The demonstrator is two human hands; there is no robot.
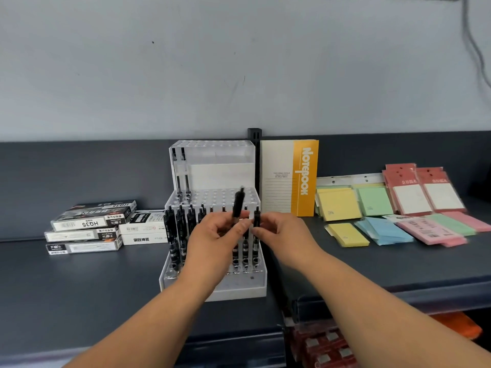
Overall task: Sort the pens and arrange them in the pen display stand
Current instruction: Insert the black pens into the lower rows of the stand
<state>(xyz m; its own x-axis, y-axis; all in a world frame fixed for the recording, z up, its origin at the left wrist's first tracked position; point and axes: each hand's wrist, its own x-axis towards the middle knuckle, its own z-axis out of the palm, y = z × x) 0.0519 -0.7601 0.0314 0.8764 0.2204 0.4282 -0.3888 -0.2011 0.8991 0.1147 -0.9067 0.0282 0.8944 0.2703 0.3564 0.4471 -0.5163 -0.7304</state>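
Note:
A clear, stepped pen display stand (255, 286) sits on the dark shelf in the middle. Several black pens (175, 227) stand upright in its front rows, and two more (178, 166) stand in the tall back tier at the left. My left hand (212, 240) grips a black pen (238, 203), held upright and slightly tilted above the stand. Beside it, my right hand (281, 232) pinches the top of a black pen (256, 219) that stands in the front row at the right end.
Stacked black-and-white pen boxes (93, 224) lie to the left of the stand. A yellow notebook (292, 176) leans against the back at right. Packs of coloured sticky notes (385, 216) cover the right shelf. A lower shelf holds red packs (324, 346).

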